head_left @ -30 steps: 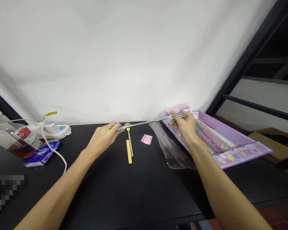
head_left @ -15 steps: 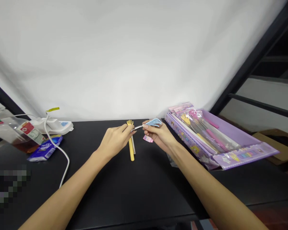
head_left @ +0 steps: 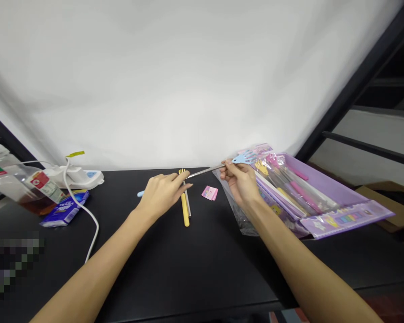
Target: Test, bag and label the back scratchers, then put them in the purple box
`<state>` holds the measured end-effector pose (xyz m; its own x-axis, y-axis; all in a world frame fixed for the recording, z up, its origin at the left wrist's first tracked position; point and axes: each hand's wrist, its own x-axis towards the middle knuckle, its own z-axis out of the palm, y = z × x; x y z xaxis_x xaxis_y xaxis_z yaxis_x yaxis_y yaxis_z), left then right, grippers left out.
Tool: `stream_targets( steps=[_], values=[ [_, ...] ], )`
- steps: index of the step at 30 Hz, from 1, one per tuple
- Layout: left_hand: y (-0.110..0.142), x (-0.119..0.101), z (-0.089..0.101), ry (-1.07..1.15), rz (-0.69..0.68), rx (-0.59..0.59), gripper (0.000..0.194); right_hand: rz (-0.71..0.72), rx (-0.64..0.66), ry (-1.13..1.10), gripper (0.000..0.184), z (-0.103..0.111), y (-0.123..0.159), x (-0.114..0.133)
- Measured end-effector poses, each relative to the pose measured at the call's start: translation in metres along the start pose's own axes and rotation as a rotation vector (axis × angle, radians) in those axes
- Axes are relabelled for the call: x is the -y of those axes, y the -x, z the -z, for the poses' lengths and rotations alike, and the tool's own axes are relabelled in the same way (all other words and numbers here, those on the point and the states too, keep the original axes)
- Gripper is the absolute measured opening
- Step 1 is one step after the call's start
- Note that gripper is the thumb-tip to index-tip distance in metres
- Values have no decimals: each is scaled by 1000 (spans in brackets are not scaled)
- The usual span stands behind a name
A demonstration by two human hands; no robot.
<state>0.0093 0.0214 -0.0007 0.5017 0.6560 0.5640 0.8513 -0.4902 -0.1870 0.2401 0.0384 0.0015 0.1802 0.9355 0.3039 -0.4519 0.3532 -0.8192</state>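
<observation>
A blue telescopic back scratcher [head_left: 244, 158] with a hand-shaped head and a thin metal rod stretches between both hands above the black table [head_left: 175, 264]. My left hand [head_left: 161, 194] is closed on its blue handle, whose end pokes out to the left. My right hand [head_left: 240, 181] pinches the rod just below the blue head. Under the rod a yellow back scratcher [head_left: 185, 204] lies on the table. A small pink tag [head_left: 209, 193] lies beside it.
A purple display box [head_left: 326, 197] with several packed scratchers stands at the right, an empty clear wrapper [head_left: 237, 211] at its near side. At the left are a white power strip [head_left: 74, 176] with its cable, a blue packet [head_left: 63, 208] and a plastic bottle [head_left: 20, 190].
Half a second ago the hands were close together with the scratcher pushed short. Now my right hand has moved right and the rod is drawn out long again.
</observation>
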Motion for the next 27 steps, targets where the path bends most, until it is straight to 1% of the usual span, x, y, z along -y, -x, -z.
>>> stream_targets(
  steps=[2,3,6,7,8,10,13,15,17,19,21,27],
  values=[
    [1,0,-2,-20,-24,-49,27,-16,27,14,29,-2,2,2],
    [3,4,-2,-22,-16,-65,28,-5,-6,8,28,0,0,5],
    [9,23,-2,-7,69,-110,22,88,-237,-50,33,14,-12,19],
    [10,27,-2,-16,101,-126,20,118,-300,-67,35,19,-16,23],
    [10,29,-2,-28,125,-133,19,133,-336,-73,36,23,-19,26],
    [7,24,-2,-33,111,-146,18,129,-344,-75,38,24,-20,27],
    [0,5,-2,-15,-26,-150,26,88,-256,-86,39,15,-14,19],
    [-1,-3,-3,-9,-86,-151,28,78,-214,-87,39,11,-11,17],
    [1,-1,-5,-4,-67,-165,27,92,-271,-90,40,14,-12,21],
    [4,7,-8,-3,-11,-187,25,125,-368,-98,41,21,-17,28],
    [6,14,-10,0,30,-190,24,158,-438,-108,41,30,-22,35],
    [11,25,-14,-10,107,-169,26,197,-529,-101,42,50,-31,44]
  ],
)
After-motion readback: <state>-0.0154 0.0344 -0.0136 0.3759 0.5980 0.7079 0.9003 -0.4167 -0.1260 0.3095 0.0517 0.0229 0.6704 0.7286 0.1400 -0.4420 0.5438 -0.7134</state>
